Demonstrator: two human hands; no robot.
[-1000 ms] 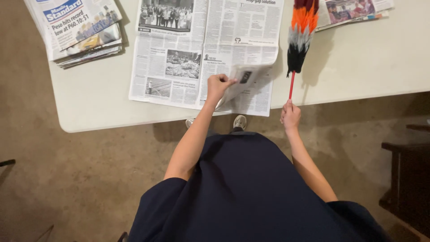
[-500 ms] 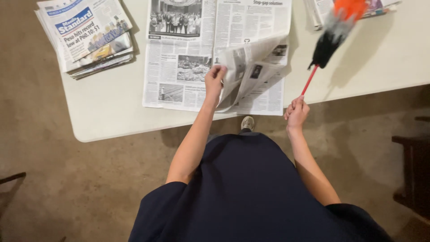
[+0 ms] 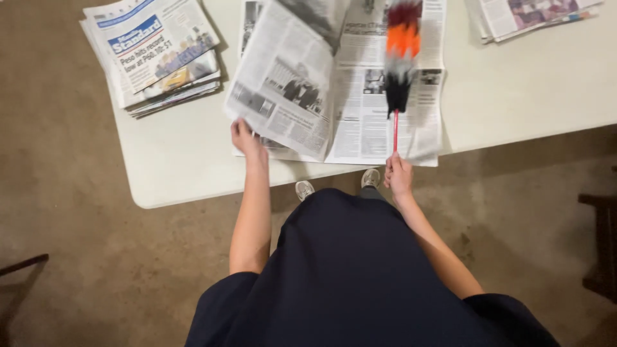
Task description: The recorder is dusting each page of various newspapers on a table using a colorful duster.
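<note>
Since half a second ago, the page I am turning has swung over from the right side of the spread to the left, and the duster now stands over the middle of the paper instead of off to the right.

My left hand point(image 3: 244, 137) pinches the lower corner of that lifted page point(image 3: 283, 96), fingers closed on thin, limp newsprint that bows upward and casts a shadow. It belongs to the open newspaper point(image 3: 366, 122), which lies flat on the pale, smooth table point(image 3: 180, 173) near its front edge, grey columns and small photographs across it. My left arm reaches straight out from the shoulder.

My right hand point(image 3: 398, 177) is closed around the slim red handle of the feather duster point(image 3: 400, 58), wrist just past the table's edge, the stick pointing away from me. Its head is fluffy and banded: black at the base, then white, orange and dark red, blurred at the tip.

A thick, squared stack of folded newspapers point(image 3: 154, 58) sits at the left corner, another stack point(image 3: 520, 16) at the far right.
</note>
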